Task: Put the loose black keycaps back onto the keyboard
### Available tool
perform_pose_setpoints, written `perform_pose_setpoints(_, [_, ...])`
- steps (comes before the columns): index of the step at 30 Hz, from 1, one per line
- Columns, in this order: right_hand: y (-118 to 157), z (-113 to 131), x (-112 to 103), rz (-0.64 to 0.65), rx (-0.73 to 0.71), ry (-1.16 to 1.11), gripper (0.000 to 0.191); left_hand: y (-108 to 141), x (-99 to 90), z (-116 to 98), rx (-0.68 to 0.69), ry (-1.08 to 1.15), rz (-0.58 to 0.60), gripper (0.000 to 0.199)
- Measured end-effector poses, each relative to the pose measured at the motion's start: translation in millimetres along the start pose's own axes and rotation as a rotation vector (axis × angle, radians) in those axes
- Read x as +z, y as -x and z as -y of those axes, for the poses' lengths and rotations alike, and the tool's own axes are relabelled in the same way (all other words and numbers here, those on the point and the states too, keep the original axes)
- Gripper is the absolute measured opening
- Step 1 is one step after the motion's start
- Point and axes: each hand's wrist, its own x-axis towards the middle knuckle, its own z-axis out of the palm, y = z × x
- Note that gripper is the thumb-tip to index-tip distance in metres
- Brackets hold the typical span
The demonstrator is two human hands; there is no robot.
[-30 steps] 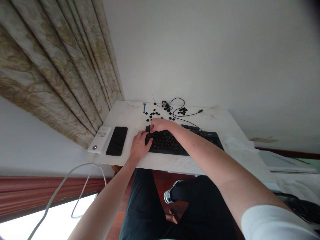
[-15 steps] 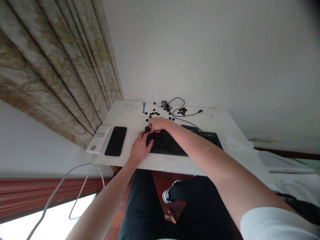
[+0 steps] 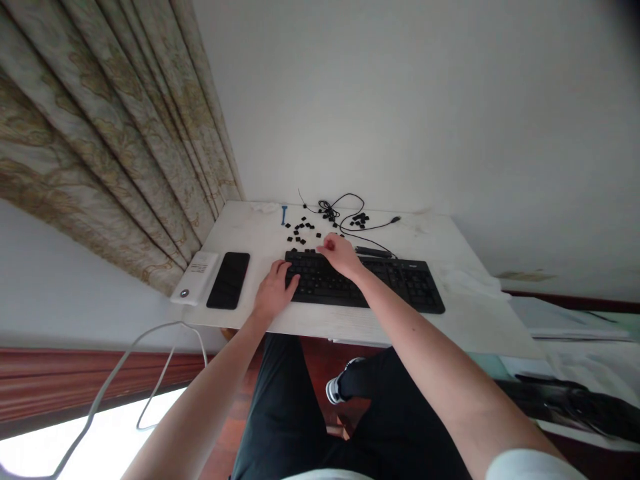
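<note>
From my remote view, I see the long black plastic keyboard (image 3: pixel 420 287) lying lengthwise on the white table (image 3: pixel 260 240), near its front edge. My left hand (image 3: pixel 273 290) rests at the keyboard's left end, its thumb parted from the other fingers, which reach onto the keys. My right hand (image 3: pixel 340 255) is over the keyboard's far edge, left of its middle, with the fingers curled in and the thumb close to the index finger (whether anything is pinched there, I cannot tell).

Beyond the keyboard, small square black keycaps (image 3: pixel 296 233) lie scattered on the left, and another bunch of keycaps sits farther right, near the thin black cable (image 3: pixel 373 228). That cable loops behind the keyboard and comes down to its far edge. A slim black stick-like object (image 3: pixel 374 253) lies just behind the keyboard, and a small blue tool (image 3: pixel 284 215) lies past the scattered caps. Left of the keyboard, beyond my left hand, I see a black smartphone (image 3: pixel 228 280) lying flat, with a white printed box (image 3: pixel 197 277) just beside it, farther left.
</note>
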Motion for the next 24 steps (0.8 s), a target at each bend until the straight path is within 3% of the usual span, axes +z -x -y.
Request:
perform_pose_setpoints(4, [63,-51,-19,-0.272,0.090,0.051,0.018,-1,0.7,-1,0.085,-0.050,-0.013,0.041])
perform_pose_setpoints(7, [101,-84,-31,-0.405,0.065,0.141,0.019,-2,1.2,-2,0.143,-0.097,-0.003,0.043])
perform_pose_setpoints(10, [123,-106,-35,-0.483,0.017,0.218,0.020,-1,1.9,-3,0.150,-0.117,-0.004,0.041])
perform_pose_setpoints(14, [132,-116,-32,-0.530,-0.010,0.279,0.022,-7,1.4,-3,0.139,-0.086,-0.014,0.036])
perform_pose_setpoints(16, [131,-116,-30,-0.520,-0.044,0.299,0.023,-22,0.0,-4,0.089,-0.039,-0.029,0.034])
perform_pose_setpoints(19, [130,-117,-28,-0.511,-0.102,0.315,0.023,-58,-1.5,-9,-0.092,-0.026,-0.007,0.033])
perform_pose_setpoints(21, [130,-119,-27,-0.518,-0.120,0.319,0.024,-85,-0.4,-11,-0.251,-0.109,0.119,0.032])
perform_pose_setpoints(24, [129,-120,-27,-0.525,-0.126,0.323,0.024,-119,4.8,-12,-0.353,-0.164,0.207,0.029])
